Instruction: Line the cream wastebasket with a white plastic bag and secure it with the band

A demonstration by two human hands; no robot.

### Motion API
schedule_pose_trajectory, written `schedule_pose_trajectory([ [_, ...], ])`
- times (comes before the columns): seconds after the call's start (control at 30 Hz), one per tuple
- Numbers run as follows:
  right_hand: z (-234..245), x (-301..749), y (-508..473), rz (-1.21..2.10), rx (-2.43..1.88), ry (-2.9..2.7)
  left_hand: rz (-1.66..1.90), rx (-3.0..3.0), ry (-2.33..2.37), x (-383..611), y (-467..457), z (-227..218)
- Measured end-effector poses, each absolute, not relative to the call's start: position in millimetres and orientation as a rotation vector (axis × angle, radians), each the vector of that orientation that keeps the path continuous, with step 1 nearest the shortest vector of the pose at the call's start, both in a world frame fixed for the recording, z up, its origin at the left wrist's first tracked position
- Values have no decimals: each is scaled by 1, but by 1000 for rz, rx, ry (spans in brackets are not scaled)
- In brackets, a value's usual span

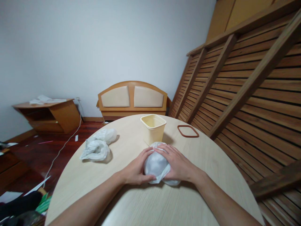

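A white plastic bag (155,164), bunched into a rounded bundle, sits on the tabletop close to the person, between the two hands. The left hand (138,169) grasps its left side and the right hand (177,160) its right, fingers curving over the top and thumbs on the near side; neither is clearly nearer. The bundle shows no marked long axis, though a loose fold spreads out below the right palm. Straight beyond it stands an upright, open-topped cream plastic bin (152,134), so near that whether the two touch cannot be told.

To the bin's right, well apart, a reddish-brown rounded-square ring (191,136) lies flat. Off to the left lie more crumpled white plastic bags (95,150).

All this rests on a round table (131,204) with a pale wood-grain top. Past its far edge is a wooden headboard (131,109) with two padded panels; a low cabinet (62,117) stands at left on dark red flooring (67,141), and a large slatted wooden frame (232,91) leans along the right.
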State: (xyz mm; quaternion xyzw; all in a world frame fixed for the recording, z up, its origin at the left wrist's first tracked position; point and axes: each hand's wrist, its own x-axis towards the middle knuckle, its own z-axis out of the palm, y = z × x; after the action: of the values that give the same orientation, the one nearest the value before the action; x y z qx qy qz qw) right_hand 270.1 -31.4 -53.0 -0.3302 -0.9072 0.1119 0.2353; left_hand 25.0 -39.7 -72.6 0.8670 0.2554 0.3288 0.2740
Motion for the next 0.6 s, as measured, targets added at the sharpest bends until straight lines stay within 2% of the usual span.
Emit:
schedule_pose_trajectory([
  [0.23, -53, 274, -32, 405, -986, -2519, 882, 2332, 844, 30, -34, -77],
  [0.6, -50, 275, -31, 305, -1130, -2493, 719, 2425, 1114, 23, -34, -85],
])
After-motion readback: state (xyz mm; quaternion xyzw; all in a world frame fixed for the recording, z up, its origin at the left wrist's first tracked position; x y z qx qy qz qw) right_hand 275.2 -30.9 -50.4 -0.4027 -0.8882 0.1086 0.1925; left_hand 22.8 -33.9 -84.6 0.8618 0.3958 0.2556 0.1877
